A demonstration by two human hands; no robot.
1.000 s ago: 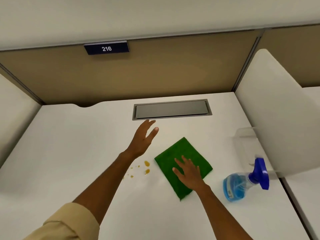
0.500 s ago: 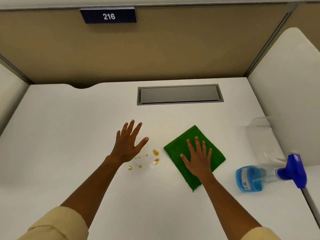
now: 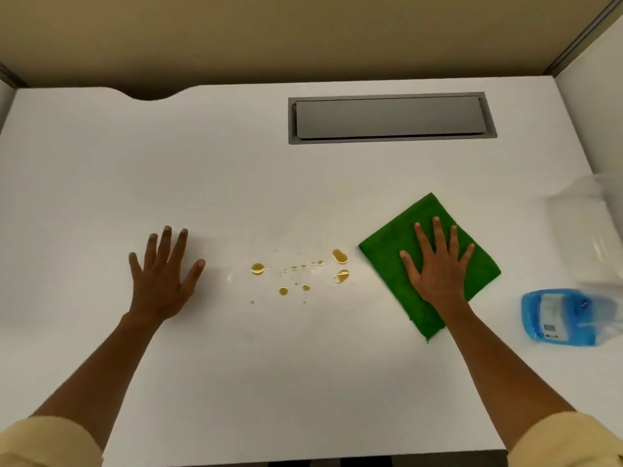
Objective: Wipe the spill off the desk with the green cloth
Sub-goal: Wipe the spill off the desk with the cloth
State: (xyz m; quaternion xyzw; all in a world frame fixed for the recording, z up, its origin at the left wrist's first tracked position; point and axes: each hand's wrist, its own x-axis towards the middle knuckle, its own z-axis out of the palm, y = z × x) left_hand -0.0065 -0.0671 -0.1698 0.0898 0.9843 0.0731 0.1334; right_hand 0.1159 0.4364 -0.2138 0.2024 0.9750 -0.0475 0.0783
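Observation:
A spill (image 3: 339,257) of several small amber drops lies scattered on the white desk (image 3: 236,183). Just right of the drops lies the folded green cloth (image 3: 387,251), flat on the desk. My right hand (image 3: 438,267) rests palm down on the cloth with its fingers spread, not gripping it. My left hand (image 3: 163,274) lies flat on the bare desk left of the spill, fingers apart, holding nothing.
A blue spray bottle (image 3: 566,316) lies on its side at the right edge. Above it stands a clear plastic container (image 3: 593,230), blurred. A grey cable hatch (image 3: 391,117) is set into the desk's back. Partition walls close the back and right.
My left hand has come down from above the spill and moved left onto the desk. My right hand stays flat on the cloth. The view has tilted down and closer.

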